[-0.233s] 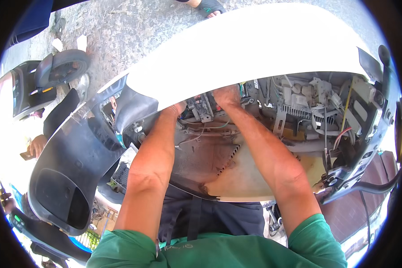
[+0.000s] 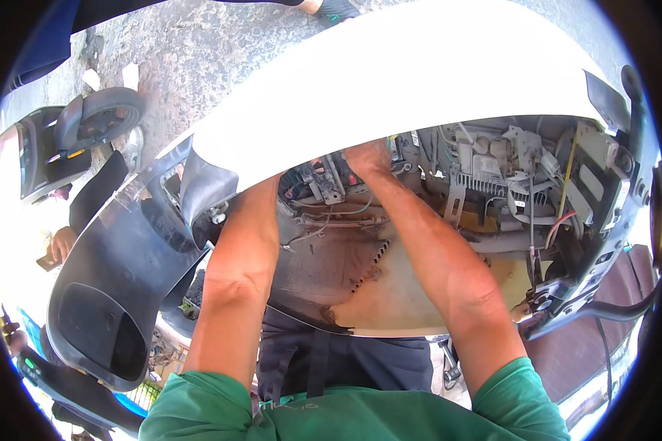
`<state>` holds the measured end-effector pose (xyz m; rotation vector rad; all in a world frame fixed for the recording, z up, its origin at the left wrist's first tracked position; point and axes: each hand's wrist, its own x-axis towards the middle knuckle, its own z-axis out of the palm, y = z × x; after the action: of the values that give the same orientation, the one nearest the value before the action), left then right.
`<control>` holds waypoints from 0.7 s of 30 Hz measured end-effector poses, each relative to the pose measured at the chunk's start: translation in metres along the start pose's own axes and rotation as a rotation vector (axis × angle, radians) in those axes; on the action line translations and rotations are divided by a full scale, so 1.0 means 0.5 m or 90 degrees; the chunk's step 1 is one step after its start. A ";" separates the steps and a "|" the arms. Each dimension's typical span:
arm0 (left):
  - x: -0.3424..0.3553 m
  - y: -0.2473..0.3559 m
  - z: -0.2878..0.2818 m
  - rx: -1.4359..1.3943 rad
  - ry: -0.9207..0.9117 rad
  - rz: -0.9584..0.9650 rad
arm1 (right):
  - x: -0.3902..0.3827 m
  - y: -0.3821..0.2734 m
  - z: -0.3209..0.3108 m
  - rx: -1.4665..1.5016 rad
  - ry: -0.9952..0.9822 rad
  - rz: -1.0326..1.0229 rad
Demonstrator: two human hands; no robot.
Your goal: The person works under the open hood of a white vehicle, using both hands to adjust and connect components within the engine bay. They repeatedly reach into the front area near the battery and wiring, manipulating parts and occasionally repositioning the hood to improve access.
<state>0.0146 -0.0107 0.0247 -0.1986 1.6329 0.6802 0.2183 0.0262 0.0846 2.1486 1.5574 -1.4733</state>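
Fingers: hidden, can't tell spread or hold | right hand (image 2: pixel 368 156): partly under white panel (image 2: pixel 412 77) | left: wholly

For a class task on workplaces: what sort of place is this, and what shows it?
Probably an outdoor vehicle-repair spot: exposed, dusty mechanical parts beside a curved white panel, a black-tyred wheel nearby, and rough, sunlit ground.

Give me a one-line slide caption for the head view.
Beneath a white panel: left hand hidden, right hand partly visible beside a metal bracket.
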 end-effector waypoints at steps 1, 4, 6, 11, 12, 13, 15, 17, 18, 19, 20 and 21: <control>-0.018 0.014 0.037 -0.019 0.012 -0.001 | 0.019 0.016 0.006 -0.023 0.000 -0.016; -0.030 0.032 0.068 -0.087 -0.005 0.050 | 0.046 0.012 0.007 -0.045 0.017 -0.063; -0.030 0.036 0.070 -0.132 -0.044 0.089 | 0.063 0.025 0.016 -0.044 0.048 -0.087; 0.046 0.020 0.012 -0.288 -0.077 0.049 | 0.078 0.034 0.018 0.012 -0.060 -0.019; 0.059 0.025 0.005 -0.325 -0.083 0.033 | 0.086 0.019 0.007 0.012 -0.101 0.005; 0.067 0.023 -0.003 -0.315 -0.083 0.046 | 0.077 0.036 0.040 0.137 -0.062 0.007; 0.024 0.038 0.052 -0.277 -0.098 0.053 | 0.100 0.081 0.074 0.392 0.052 -0.020; -0.042 0.046 0.068 -0.247 -0.080 0.060 | 0.078 0.047 0.038 -0.016 0.028 -0.071; -0.059 0.048 0.075 -0.241 -0.082 0.059 | 0.084 0.048 0.033 0.022 0.012 -0.058; -0.061 0.049 0.075 -0.238 -0.085 0.059 | 0.090 0.049 0.030 0.060 -0.003 -0.045; -0.059 0.049 0.070 -0.237 -0.083 0.058 | 0.085 0.055 0.033 0.063 -0.007 -0.049; -0.057 0.049 0.064 -0.233 -0.079 0.056 | 0.081 0.060 0.037 0.066 -0.013 -0.053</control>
<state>0.0349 0.0192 0.0586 -0.3433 1.3957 1.0382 0.2301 0.0284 0.0323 2.1398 1.6176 -1.6302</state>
